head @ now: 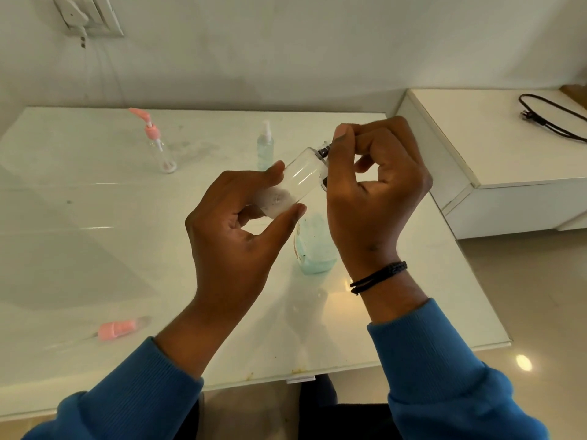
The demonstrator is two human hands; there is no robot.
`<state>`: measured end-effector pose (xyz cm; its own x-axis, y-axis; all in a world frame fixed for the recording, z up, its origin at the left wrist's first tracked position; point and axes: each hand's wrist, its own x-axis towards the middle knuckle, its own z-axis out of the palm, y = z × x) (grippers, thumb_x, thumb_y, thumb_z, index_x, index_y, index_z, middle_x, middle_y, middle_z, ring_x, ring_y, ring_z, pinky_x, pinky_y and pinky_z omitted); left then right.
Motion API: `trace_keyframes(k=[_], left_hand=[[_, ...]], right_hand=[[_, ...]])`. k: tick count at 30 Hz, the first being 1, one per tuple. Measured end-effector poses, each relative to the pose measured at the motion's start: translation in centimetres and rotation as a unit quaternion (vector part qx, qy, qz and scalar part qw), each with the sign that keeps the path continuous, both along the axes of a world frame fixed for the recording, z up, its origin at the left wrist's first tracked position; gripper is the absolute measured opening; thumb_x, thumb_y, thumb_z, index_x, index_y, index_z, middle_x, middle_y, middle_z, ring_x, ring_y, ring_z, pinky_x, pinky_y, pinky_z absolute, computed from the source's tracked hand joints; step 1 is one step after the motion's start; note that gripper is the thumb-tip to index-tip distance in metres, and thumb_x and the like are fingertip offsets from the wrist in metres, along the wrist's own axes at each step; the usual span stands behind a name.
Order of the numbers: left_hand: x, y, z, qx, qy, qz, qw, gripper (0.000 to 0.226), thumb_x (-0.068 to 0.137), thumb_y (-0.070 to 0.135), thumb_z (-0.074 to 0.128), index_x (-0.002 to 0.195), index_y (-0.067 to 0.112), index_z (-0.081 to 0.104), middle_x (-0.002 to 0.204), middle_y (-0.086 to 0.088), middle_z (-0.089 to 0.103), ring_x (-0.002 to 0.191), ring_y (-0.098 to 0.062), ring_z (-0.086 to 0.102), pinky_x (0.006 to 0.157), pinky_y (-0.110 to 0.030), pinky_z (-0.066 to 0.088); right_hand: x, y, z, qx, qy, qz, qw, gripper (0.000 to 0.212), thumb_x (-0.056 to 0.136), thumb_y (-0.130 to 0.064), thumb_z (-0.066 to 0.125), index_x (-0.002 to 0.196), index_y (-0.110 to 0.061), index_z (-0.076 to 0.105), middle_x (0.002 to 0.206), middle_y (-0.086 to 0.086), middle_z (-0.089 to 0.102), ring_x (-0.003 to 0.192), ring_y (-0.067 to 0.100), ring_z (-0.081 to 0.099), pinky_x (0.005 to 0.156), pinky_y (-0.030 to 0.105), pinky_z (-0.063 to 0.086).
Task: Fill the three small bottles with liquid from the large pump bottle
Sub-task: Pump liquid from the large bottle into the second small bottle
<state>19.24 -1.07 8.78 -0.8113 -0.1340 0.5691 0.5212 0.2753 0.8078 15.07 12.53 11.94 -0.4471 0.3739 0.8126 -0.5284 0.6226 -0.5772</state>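
My left hand [235, 239] grips the base of a small clear bottle [293, 182], held tilted above the table with its neck pointing up and right. My right hand [371, 185] pinches the dark cap [324, 151] at that neck. Below my hands stands the large bottle of blue liquid [314, 246], its top hidden by them. A small clear bottle with a pink pump [158, 144] stands at the back left. Another small bottle with a white sprayer [265, 147], holding bluish liquid, stands at the back middle.
A pink cap piece [122, 328] lies near the front left of the white glass-topped table [95, 249]. A white cabinet [495, 154] with a black cable [552, 117] stands to the right. A wall socket [85, 15] is at the upper left.
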Motion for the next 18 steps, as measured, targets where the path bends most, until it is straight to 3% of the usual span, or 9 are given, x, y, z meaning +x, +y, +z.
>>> trace_keyframes(k=[14, 18], left_hand=[[0.01, 0.17, -0.03, 0.002, 0.007, 0.001, 1.000, 0.043, 0.084, 0.012, 0.085, 0.123, 0.012, 0.066, 0.117, -0.010, 0.071, 0.109, -0.025, 0.070, 0.089, -0.030, 0.061], [-0.09, 0.07, -0.12, -0.005, 0.007, 0.004, 1.000, 0.043, 0.085, 0.013, 0.085, 0.124, 0.007, 0.067, 0.117, -0.011, 0.071, 0.109, -0.025, 0.070, 0.089, -0.030, 0.061]], right_hand=[[-0.04, 0.02, 0.12, -0.005, 0.002, -0.003, 1.000, 0.027, 0.092, -0.005, 0.067, 0.067, -0.015, 0.061, 0.074, -0.012, 0.053, 0.066, 0.015, 0.050, 0.057, 0.055, 0.045], [0.11, -0.22, -0.23, -0.012, 0.010, 0.000, 1.000, 0.025, 0.094, -0.006, 0.066, 0.068, -0.008, 0.064, 0.077, -0.009, 0.055, 0.069, 0.012, 0.051, 0.058, 0.055, 0.046]])
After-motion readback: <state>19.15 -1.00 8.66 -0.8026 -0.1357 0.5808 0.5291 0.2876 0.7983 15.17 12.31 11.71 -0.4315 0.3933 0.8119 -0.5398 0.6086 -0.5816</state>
